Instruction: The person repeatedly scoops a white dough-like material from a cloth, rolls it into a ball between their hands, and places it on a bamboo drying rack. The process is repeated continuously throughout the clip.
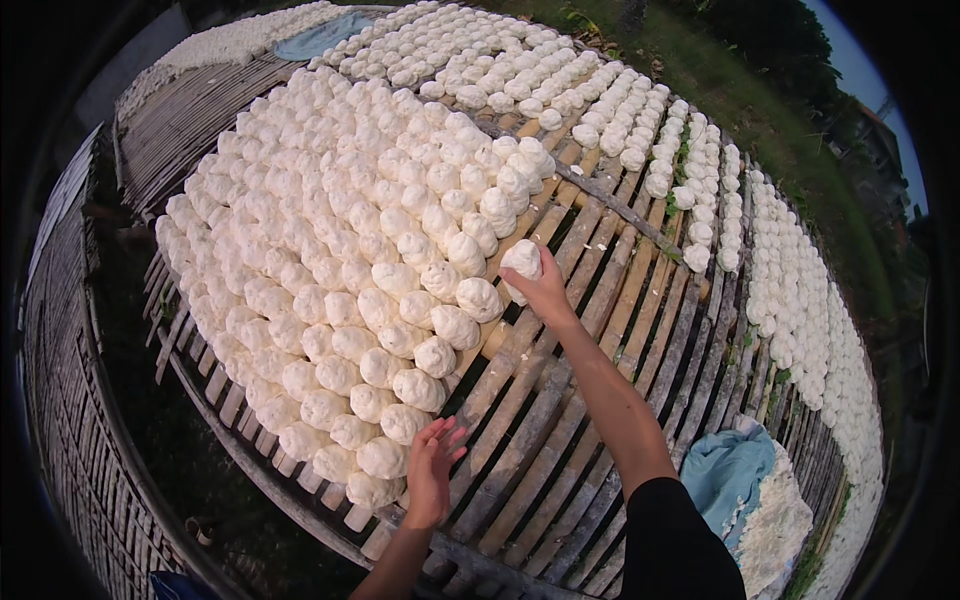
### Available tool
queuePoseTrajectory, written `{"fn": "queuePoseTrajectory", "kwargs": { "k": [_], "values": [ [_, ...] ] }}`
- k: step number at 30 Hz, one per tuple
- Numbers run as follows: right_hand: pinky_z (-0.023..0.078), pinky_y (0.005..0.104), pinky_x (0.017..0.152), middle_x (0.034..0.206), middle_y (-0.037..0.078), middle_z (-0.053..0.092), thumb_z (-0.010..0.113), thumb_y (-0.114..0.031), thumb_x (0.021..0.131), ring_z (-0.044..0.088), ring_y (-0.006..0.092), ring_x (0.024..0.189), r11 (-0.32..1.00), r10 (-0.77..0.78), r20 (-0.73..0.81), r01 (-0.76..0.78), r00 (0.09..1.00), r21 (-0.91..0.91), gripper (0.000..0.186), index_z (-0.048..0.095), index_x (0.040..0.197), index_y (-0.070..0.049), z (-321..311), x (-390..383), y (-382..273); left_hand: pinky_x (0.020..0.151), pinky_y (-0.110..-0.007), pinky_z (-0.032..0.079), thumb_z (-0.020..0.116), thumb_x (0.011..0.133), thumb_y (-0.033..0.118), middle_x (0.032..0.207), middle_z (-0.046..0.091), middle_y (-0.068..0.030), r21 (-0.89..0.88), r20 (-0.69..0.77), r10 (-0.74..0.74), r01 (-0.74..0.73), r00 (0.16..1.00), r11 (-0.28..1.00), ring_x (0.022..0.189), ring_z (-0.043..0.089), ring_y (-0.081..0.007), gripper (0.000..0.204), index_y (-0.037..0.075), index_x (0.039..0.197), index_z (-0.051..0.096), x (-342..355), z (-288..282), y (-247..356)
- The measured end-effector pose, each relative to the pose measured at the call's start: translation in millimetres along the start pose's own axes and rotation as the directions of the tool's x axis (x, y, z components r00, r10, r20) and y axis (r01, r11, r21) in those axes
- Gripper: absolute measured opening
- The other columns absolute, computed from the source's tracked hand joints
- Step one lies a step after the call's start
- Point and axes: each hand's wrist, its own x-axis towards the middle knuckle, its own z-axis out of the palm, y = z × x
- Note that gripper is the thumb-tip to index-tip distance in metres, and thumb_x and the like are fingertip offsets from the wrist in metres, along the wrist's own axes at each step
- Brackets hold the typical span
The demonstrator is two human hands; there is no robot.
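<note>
My right hand (541,288) is closed round a white, lumpy, doughy-looking ball (521,262), just right of a large block of similar balls (330,230) set in close rows on a bamboo slat rack (540,420). What the balls are made of I cannot tell. Nearer to me, my left hand (431,470) is empty with its fingers apart. It is beside the near corner of the block, close to a ball (382,457) at the end of a row.
A branch-like pole (620,207) lies across the slats beyond my right hand. More rows of white balls (800,300) run along the right and far side. A blue cloth (728,475) and a heap of white crumbly material (775,525) lie at lower right. Gaps show between the slats.
</note>
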Motion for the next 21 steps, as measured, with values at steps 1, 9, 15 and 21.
{"fn": "queuePoseTrajectory", "kwargs": {
  "k": [1,9,15,21],
  "values": [
    [0.054,0.0345,0.097,0.125,0.008,0.066,0.089,-0.015,0.086,0.064,0.0168,0.112,0.998,-0.054,0.021,0.055,0.998,-0.037,0.070,0.052,0.143,0.001,2.2,15.1,6.4,0.110,-0.046,0.043,0.053,0.109,0.038,0.156,0.052,-0.0146,-0.008,-0.027,-0.013,0.013,1.000,1.000,0.140,0.054,-0.0289,0.050,0.008,0.148,0.048,-0.3,-4.4,-4.4],
    [0.035,0.0519,0.121,0.156,0.031,0.041,0.062,-0.037,0.102,0.041,0.0466,0.146,0.866,-0.380,-0.100,0.316,0.919,-0.389,0.074,0.037,0.157,0.006,28.9,14.3,55.1,0.106,-0.044,0.048,0.053,0.105,0.028,0.150,0.057,-0.0170,-0.082,-0.087,-0.082,0.075,0.993,0.994,0.132,0.060,-0.0311,0.041,0.005,0.139,0.052,-5.9,-12.5,-28.9],
    [0.020,0.0460,0.131,0.173,0.030,0.019,0.045,-0.061,0.107,0.021,0.0421,0.161,0.888,-0.003,-0.001,0.003,1.000,-0.461,0.095,0.015,0.167,0.005,17.0,-8.9,17.6,0.103,-0.043,0.048,0.054,0.103,0.031,0.146,0.059,-0.0163,0.060,0.039,-0.132,0.130,0.990,0.990,0.129,0.061,-0.0311,0.043,0.006,0.138,0.051,-29.6,18.1,-29.6],
    [0.032,0.0408,0.125,0.163,0.025,0.042,0.061,-0.036,0.109,0.038,0.0350,0.154,0.953,-0.215,-0.270,0.141,0.938,-0.268,0.062,0.047,0.155,0.004,-57.9,-216.3,-45.5,0.096,-0.040,0.048,0.055,0.105,0.038,0.134,0.063,-0.0114,0.203,0.173,-0.137,0.101,0.975,0.974,0.121,0.063,-0.0265,0.039,0.009,0.130,0.054,-81.4,44.7,-41.8]
  ]
}}
